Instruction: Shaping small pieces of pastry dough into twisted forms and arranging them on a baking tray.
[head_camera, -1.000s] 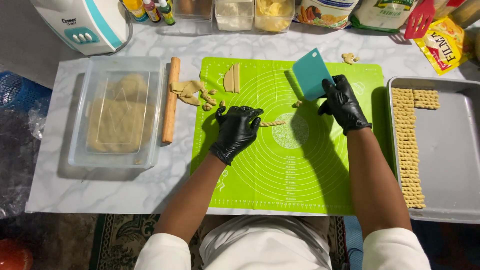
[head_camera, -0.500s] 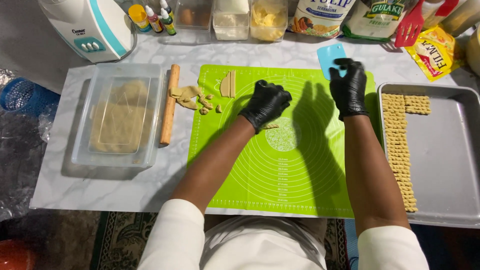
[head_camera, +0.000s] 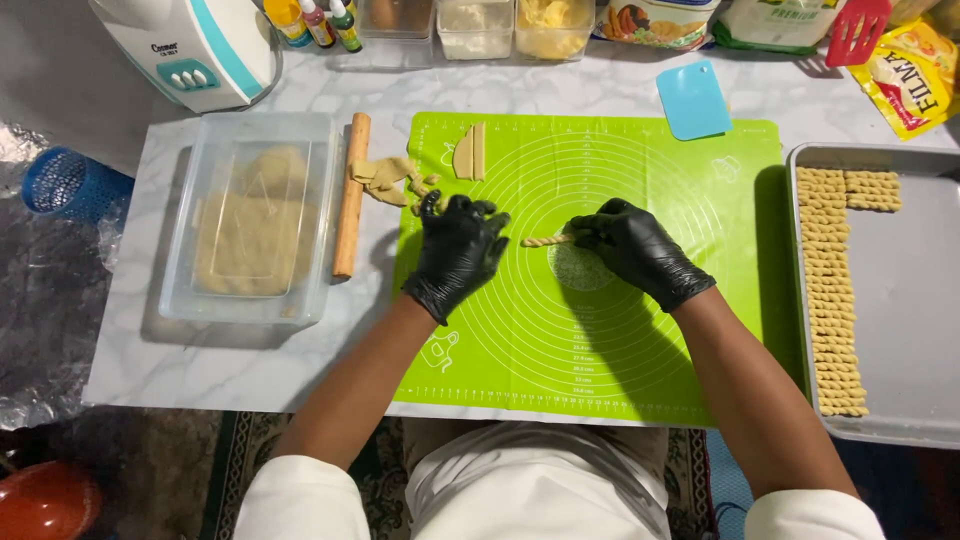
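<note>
Head view looks straight down on my two black-gloved hands over the green silicone baking mat (head_camera: 620, 340), which lies on the white marble desk (head_camera: 200, 370). My right hand (head_camera: 640, 250) pinches one end of a thin twisted dough stick (head_camera: 547, 241); the fingers are closed together on it, and the stick lies flat on the mat, pointing toward my left hand (head_camera: 458, 252). My left hand rests palm down on the mat just beside the stick's free end, fingers spread apart and holding nothing; I cannot tell whether a fingertip touches the dough.

Near the mat's top edge lies a small cut piece of flat dough (head_camera: 468, 152), and dough scraps (head_camera: 388, 180) straddle the mat's left border. Just beside them a wooden rolling pin (head_camera: 351, 195) lies against a clear plastic container (head_camera: 255, 215) with a lump of dough inside. A light blue plastic scraper (head_camera: 692, 100) lies on the desk above the mat's upper right corner. To the right, a metal baking tray (head_camera: 920, 300) holds finished twisted sticks (head_camera: 830, 290) in a long column, with a short row at the top.
</note>
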